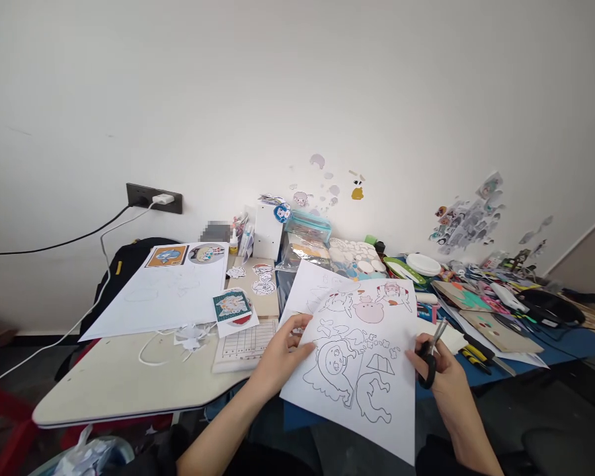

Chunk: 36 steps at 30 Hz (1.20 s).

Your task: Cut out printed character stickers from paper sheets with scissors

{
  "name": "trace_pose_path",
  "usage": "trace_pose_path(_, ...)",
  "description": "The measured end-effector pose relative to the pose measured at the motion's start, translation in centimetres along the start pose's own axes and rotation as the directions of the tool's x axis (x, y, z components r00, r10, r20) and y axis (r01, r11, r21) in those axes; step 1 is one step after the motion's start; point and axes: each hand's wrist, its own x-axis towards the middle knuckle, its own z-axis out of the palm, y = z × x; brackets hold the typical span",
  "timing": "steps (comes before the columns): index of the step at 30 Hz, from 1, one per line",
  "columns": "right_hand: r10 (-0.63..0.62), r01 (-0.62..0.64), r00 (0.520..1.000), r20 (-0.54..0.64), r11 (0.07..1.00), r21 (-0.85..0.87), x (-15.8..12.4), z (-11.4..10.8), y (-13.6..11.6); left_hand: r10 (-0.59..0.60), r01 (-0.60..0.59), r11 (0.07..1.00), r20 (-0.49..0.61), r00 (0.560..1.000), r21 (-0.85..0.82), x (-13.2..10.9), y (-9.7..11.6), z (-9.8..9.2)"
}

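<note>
A large sheet of paper [337,413] printed with cartoon outlines, some of them coloured pink and red near the top, is held up tilted before me. My left hand [287,350] grips its left edge between thumb and fingers. At the right edge, my right hand [443,363] pinches the same sheet. Scissors [429,370] with black handles hang on that right hand, their blades pointing up. Part of another drawn sheet [307,284] shows behind the held one.
On the cream table [129,377] lie a big white drawing sheet [163,297], paper scraps [192,336] and a form pad [242,347]. Craft supplies crowd the blue table [575,350] at right, including a utility knife [490,357]. A scrap-filled bin [94,456] stands below left.
</note>
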Motion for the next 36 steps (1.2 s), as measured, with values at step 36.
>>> trace_pose_path(36,-0.100,0.098,0.994,0.031,0.993,0.064,-3.4,4.2,0.6,0.050,-0.074,0.892,0.066,0.997,0.446,0.3,4.9,-6.5)
